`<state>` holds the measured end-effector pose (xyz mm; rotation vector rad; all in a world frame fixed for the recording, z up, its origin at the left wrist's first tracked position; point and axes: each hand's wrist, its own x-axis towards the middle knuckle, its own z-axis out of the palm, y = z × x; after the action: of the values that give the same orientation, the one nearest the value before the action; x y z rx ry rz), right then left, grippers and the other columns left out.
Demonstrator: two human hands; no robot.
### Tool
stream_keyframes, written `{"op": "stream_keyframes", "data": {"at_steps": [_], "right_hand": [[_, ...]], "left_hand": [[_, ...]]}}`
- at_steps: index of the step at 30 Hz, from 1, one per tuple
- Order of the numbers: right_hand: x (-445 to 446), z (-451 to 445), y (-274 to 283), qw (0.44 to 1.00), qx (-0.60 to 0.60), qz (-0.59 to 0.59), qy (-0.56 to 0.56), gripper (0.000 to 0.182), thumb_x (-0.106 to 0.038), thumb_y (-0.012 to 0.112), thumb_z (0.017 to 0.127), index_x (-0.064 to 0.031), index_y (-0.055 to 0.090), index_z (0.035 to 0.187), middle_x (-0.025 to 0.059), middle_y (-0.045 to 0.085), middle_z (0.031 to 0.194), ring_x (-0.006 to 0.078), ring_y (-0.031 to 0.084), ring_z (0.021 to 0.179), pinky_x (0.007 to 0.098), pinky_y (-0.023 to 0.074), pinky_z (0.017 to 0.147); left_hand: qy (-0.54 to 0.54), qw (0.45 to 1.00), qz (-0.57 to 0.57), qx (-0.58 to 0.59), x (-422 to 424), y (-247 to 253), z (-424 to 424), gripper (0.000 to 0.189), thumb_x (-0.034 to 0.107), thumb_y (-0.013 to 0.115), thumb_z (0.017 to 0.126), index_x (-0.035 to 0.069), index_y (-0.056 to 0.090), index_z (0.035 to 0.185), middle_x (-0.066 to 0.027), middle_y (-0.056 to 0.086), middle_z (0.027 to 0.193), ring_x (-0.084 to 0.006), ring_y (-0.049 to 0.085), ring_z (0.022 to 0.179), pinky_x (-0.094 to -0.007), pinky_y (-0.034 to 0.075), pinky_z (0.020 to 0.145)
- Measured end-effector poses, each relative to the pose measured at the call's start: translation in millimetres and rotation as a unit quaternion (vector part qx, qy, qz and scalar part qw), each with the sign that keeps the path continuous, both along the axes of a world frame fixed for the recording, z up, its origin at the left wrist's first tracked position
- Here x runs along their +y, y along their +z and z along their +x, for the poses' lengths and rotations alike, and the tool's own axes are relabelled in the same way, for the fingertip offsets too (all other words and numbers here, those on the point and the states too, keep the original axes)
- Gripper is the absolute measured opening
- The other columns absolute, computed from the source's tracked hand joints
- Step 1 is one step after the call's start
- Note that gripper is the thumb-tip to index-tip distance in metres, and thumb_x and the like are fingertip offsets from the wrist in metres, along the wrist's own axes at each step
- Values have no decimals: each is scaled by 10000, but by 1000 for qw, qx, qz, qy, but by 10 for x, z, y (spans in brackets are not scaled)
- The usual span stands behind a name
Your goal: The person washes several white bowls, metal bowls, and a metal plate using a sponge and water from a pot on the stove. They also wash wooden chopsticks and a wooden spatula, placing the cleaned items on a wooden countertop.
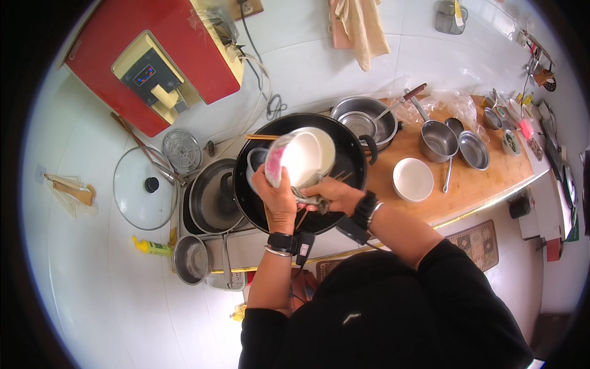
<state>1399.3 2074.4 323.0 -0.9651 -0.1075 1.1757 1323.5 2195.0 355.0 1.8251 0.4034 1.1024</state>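
Observation:
My left hand grips a white bowl with a pink pattern on its outside, tilted above a large black wok. In my right hand is a bunched grey-green cloth, pressed against the bowl's near rim. Another pale bowl sits behind the held one, inside the wok. A grey bowl also rests there, at the left, partly covered by my left hand. Several chopsticks lie in the wok, some of them hidden under my hands.
Left of the wok are a frying pan, a steel pot and a glass lid. On the wooden board at right stand a white bowl, a saucepan and a steel basin. A red water dispenser hangs above.

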Motion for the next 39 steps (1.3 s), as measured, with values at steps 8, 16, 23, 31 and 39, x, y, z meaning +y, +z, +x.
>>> {"op": "stream_keyframes", "data": {"at_steps": [8, 16, 23, 31, 39], "right_hand": [[-328, 203, 36, 950, -163, -35, -265, 328, -71, 579, 881, -21, 519, 1199, 121, 616, 996, 213, 645, 809, 288, 542, 602], [-76, -94, 582, 847, -431, 20, -310, 413, -306, 460, 964, -60, 451, 1296, 107, 559, 1133, 178, 511, 1047, 300, 405, 929], [-44, 240, 729, 936, -305, -2, -177, 418, -376, 385, 967, -54, 584, 1146, 91, 617, 987, 145, 575, 885, 266, 461, 790], [-60, -55, 209, 917, -275, -136, -254, 604, -445, 368, 950, 110, 600, 1001, 218, 635, 871, 245, 593, 812, 363, 446, 757], [-434, -41, -112, 702, -628, -268, -203, 357, -287, 459, 934, 17, 612, 824, 247, 609, 719, 434, 603, 686, 499, 487, 636]], "left_hand": [[-26, 895, -425, -135, 156, 296, -12, 391, 214, 534, 919, -39, 474, 1211, -159, 564, 1158, -255, 578, 1030, -377, 481, 871], [-175, 849, -484, 115, -76, -34, -109, 352, 29, 512, 857, -86, 479, 1187, -192, 583, 1104, -288, 643, 892, -308, 558, 623], [-305, 700, -630, 145, -7, -331, -198, 231, 74, 580, 823, -74, 551, 997, -179, 597, 725, -164, 526, 464, -194, 395, 380], [-331, 629, -698, 83, -95, -501, -79, 177, 133, 609, 831, -3, 551, 928, -107, 528, 643, -101, 407, 396, -190, 324, 345], [-146, 884, -411, 166, -276, 4, 190, 178, 46, 512, 862, -86, 537, 979, -155, 568, 698, -139, 470, 445, -205, 297, 342]]}}
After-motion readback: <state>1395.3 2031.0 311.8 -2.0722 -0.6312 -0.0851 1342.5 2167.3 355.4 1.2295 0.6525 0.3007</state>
